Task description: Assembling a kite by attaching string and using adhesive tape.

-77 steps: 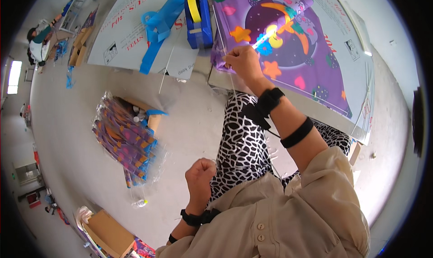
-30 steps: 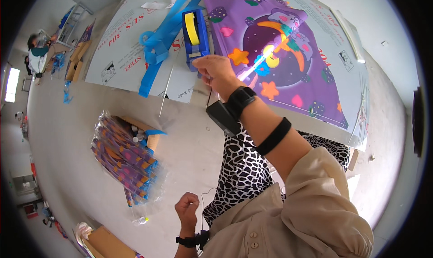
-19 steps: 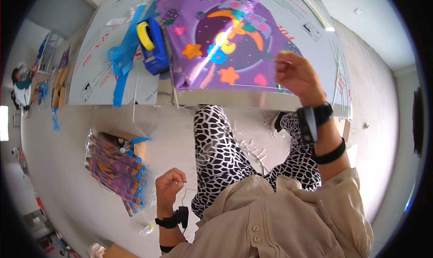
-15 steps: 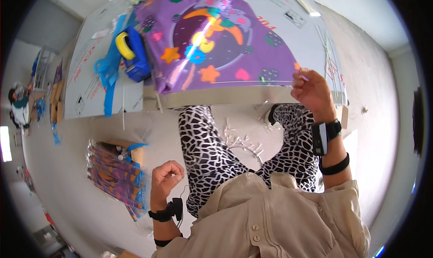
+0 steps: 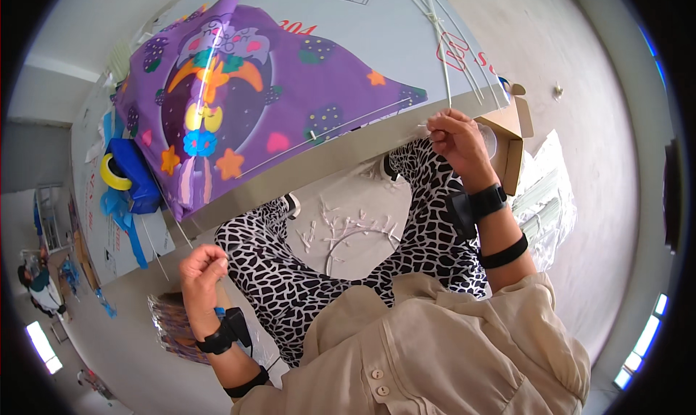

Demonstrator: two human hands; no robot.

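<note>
While both bare hands sit well apart, the purple printed sheet (image 5: 286, 96) lies spread on the table

Left hand (image 5: 203, 281): off the table, just left of the black-and-white patterned trousers (image 5: 264, 245). Fingers curled, thumb close to index finger. Can't tell if anything is in it.

Right hand (image 5: 460, 143): at the table's near edge, right part. Fingertips drawn together, right by the lower end of one of the loose, thin white rods (image 5: 433, 18). Can't tell whether it touches that rod or grips anything.

Sheet: glossy, with moon, star, heart and strawberry prints, on the grey, film-covered metal tabletop (image 5: 348, 34). A single slim white rod (image 5: 362, 121) lies along its near edge. Left corner reaches the table edge.

Left of sheet: blue plastic tape dispenser (image 5: 141, 187) with a yellow roll (image 5: 112, 174), just beside it. Flat blue strip (image 5: 133, 241) next to the dispenser, also on the tabletop.

Right of table: open brown cardboard box (image 5: 513, 143), clear plastic-wrapped bundle of pale rods (image 5: 540, 205) near it.

Floor: small white scraps (image 5: 348, 230) between the legs; clear-wrapped purple-and-orange bundle (image 5: 174, 332) behind the left forearm. Another person (image 5: 45, 292) is far off at left.
</note>
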